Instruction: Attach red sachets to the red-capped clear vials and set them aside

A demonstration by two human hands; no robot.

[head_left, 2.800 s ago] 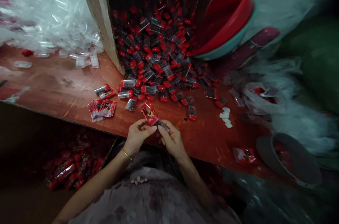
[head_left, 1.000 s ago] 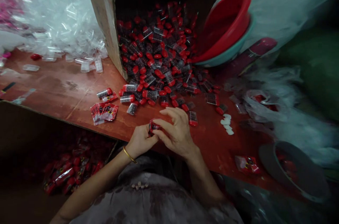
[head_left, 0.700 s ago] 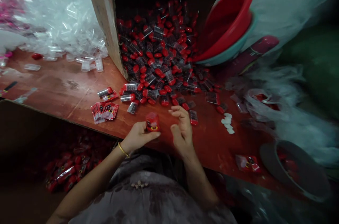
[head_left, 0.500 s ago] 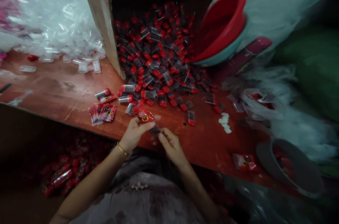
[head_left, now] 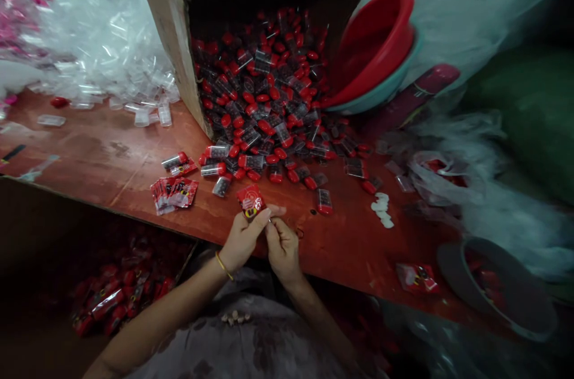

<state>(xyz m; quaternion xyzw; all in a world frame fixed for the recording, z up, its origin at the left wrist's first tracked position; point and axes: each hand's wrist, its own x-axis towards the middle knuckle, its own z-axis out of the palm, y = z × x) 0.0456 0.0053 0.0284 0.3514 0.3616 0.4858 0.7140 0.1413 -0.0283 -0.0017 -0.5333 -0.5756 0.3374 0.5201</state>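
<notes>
My left hand (head_left: 244, 238) grips a red printed packet (head_left: 251, 201) whose upper part sticks out beyond the thumb. Close beside it, my right hand (head_left: 283, 247) is closed, its thumb and fingers pinched at the lower end of the packet; what lies between them is hidden. Left of my hands is a small stack of red packets (head_left: 176, 193), with a clear red-capped tube (head_left: 174, 160) on another packet just above. Beyond my hands, many red-capped tubes (head_left: 266, 122) spill from a cardboard box (head_left: 168, 38) lying on its side.
Clear plastic cups (head_left: 112, 38) are heaped at the back left. A red basin (head_left: 381, 44) leans beside the box. White pieces (head_left: 382, 210), a red packet (head_left: 417, 278) and a grey basin (head_left: 515, 307) are at the right. More red items (head_left: 107, 298) lie below the table (head_left: 112, 152).
My left hand has moved slightly right and down with the packet, and its fingers cover more of it. My hands are closer together; the dark lower end is now hidden.
</notes>
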